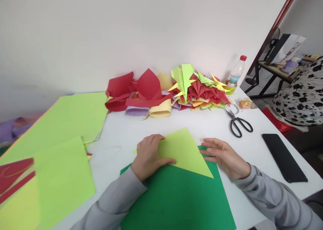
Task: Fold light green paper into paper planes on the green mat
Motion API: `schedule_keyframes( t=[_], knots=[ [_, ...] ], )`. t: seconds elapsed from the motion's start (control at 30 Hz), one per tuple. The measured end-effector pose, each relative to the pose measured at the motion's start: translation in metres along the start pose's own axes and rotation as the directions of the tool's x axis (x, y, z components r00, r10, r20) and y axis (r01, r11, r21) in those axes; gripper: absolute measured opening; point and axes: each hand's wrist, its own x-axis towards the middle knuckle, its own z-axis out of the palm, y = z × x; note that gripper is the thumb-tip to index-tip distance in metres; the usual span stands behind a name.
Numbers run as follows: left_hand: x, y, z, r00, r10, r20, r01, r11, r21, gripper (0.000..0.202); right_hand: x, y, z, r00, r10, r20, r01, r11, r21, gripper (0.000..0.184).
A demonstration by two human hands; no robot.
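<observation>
A light green sheet of paper (185, 151), folded to a pointed shape, lies over the top part of a dark green sheet (179, 199). My left hand (150, 156) is on its left side, thumb stretched along the lower edge and fingers curled at the upper left, holding it. Part of the paper is hidden beneath that hand. At the right, my right hand (223, 156) is open and holds nothing. Its fingers are apart and their tips are beside the folded paper's right edge, over the dark green sheet's corner.
Red paper shapes (148, 85) and a pile of folded paper pieces (199, 88) lie along the wall. Scissors (238, 122), a bottle (236, 71), a wrapped snack (245, 103) and a black phone (284, 157) are at right. Light green sheets (63, 176) cover the left. A person's patterned clothing (300, 92) shows beyond.
</observation>
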Motion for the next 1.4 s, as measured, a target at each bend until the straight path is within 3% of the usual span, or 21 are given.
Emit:
schedule_keyframes(
  t=[0.17,0.27,0.37,0.5,0.63,0.8,0.93,1.17,1.27,1.4],
  knots=[
    [-0.001,-0.004,0.005,0.998,0.046,-0.040,-0.045,0.999,0.015,0.084,0.003,-0.002,0.003,0.993,0.103,0.049,-0.109,0.984,0.142,0.043],
    [-0.003,-0.004,0.009,0.988,0.129,-0.081,-0.127,0.991,0.035,0.088,0.008,0.005,0.008,0.987,0.097,0.130,-0.096,0.995,-0.010,0.041],
    [-0.005,-0.001,0.010,0.958,0.247,-0.142,-0.243,0.969,0.050,0.086,0.012,0.014,0.011,0.984,0.031,0.175,0.011,0.973,-0.232,0.042],
    [-0.009,0.003,0.013,0.913,0.306,-0.269,-0.311,0.950,0.026,0.078,0.010,0.017,0.010,0.982,-0.168,0.086,0.189,0.889,-0.417,0.047],
    [-0.010,0.000,0.015,0.926,0.203,-0.318,-0.249,0.962,-0.112,0.079,0.004,0.010,0.007,0.947,-0.266,0.179,0.319,0.841,-0.437,0.049],
    [-0.009,0.000,0.008,0.992,0.077,-0.103,-0.112,0.912,-0.394,0.072,0.002,0.011,0.009,0.931,-0.211,0.298,0.300,0.908,-0.293,0.043],
    [-0.008,0.009,0.002,1.000,-0.014,-0.016,0.003,0.841,-0.541,0.070,0.006,0.015,0.008,0.948,-0.145,0.284,0.218,0.944,-0.247,0.045],
    [-0.005,0.016,-0.007,0.976,-0.216,-0.015,0.151,0.727,-0.670,0.055,0.008,0.013,0.006,0.956,-0.214,0.200,0.277,0.886,-0.372,0.051],
    [-0.004,0.016,-0.011,0.971,-0.237,0.038,0.193,0.678,-0.710,0.042,0.007,0.012,0.007,0.959,-0.201,0.201,0.264,0.892,-0.366,0.052],
    [-0.005,0.017,-0.013,0.972,-0.230,0.051,0.199,0.684,-0.702,0.034,0.009,0.014,0.007,0.969,-0.146,0.198,0.200,0.936,-0.291,0.053]
  ],
)
